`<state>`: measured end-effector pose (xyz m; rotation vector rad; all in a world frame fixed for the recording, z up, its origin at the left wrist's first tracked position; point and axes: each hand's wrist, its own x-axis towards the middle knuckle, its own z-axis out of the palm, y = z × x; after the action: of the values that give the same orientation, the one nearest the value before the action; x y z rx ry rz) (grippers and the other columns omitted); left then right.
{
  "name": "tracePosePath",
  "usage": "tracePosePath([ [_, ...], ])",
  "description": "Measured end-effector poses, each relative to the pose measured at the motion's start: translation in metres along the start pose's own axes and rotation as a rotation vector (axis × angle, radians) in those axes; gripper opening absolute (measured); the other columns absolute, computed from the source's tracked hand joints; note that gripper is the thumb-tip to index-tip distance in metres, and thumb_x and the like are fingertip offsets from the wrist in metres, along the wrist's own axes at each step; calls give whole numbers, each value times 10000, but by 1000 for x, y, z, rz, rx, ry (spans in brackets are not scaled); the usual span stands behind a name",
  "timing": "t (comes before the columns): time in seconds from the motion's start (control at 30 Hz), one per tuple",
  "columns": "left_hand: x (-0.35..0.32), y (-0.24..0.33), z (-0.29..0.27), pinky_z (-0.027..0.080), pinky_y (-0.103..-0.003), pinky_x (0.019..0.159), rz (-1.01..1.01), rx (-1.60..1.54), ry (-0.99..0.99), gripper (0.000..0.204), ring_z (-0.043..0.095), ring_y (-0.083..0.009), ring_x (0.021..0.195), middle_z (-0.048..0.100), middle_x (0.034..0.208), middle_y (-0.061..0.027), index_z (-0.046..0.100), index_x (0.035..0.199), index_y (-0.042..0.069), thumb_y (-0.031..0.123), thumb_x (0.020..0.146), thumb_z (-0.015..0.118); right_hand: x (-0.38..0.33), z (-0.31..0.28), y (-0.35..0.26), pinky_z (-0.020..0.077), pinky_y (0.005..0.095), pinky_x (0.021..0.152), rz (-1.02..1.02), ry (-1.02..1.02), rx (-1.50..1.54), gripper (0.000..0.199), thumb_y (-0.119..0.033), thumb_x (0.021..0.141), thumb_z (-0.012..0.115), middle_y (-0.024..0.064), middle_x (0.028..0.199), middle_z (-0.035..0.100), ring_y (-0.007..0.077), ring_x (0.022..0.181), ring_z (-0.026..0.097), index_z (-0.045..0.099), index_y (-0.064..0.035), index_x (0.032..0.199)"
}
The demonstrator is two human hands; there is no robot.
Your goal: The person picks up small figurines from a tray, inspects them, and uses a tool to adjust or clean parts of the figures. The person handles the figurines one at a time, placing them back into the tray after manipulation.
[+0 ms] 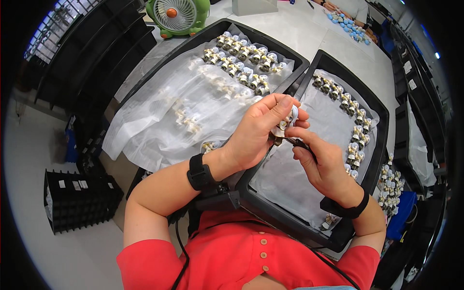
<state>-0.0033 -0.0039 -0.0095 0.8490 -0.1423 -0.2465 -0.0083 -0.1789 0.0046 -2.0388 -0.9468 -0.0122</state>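
Note:
My left hand (256,123) pinches a small painted figurine (291,119) with a white and pale blue top and a dark base. My right hand (325,164) is closed around a slim dark tool (300,143), its tip at the figurine's base. The tool's exact kind is too small to tell. Both hands are over a black tray (383,126) lined with white sheet, where similar figurines (357,131) stand along the far and right sides. To the left, a larger black tray (300,67) holds rows of figurines (244,50), partly covered by a thin white sheet (150,116).
A green fan (178,17) stands behind the left tray. More figurines (390,186) lie beyond the right tray, near a blue bin (403,212). A black crate (79,200) is on the floor at left. Across the table, another person's hands (369,35) are by pale blue pieces (349,28).

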Motion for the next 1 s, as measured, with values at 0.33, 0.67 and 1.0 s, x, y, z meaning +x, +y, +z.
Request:
tracePosePath([
  [0.33, -2, -2, -2, 518, -310, 791, -21, -11, -5, 323, 611, -177, 918, 609, 1007, -120, 499, 1100, 35, 317, 943, 486, 2, 3, 2, 517, 340, 588, -97, 83, -96, 329, -24, 803, 621, 143, 856, 637, 293, 715, 641, 566, -80, 1122],
  [0.67, -3, 0, -1, 520, -293, 765, -49, -9, -9, 351, 607, -146, 884, 605, 1006, -106, 494, 1110, 36, 343, 942, 480, 2, 0, 1, 512, 329, 574, -115, 57, -145, 335, -2, 784, 636, 130, 866, 646, 288, 711, 646, 564, -71, 1103],
  [1.0, -4, 0, 0, 519, -286, 756, -55, 6, -31, 351, 606, -137, 873, 612, 999, -109, 498, 1111, 38, 346, 943, 481, 2, -2, 1, 513, 328, 577, -107, 34, -113, 300, -6, 781, 642, 129, 837, 647, 288, 702, 647, 576, -61, 1068],
])
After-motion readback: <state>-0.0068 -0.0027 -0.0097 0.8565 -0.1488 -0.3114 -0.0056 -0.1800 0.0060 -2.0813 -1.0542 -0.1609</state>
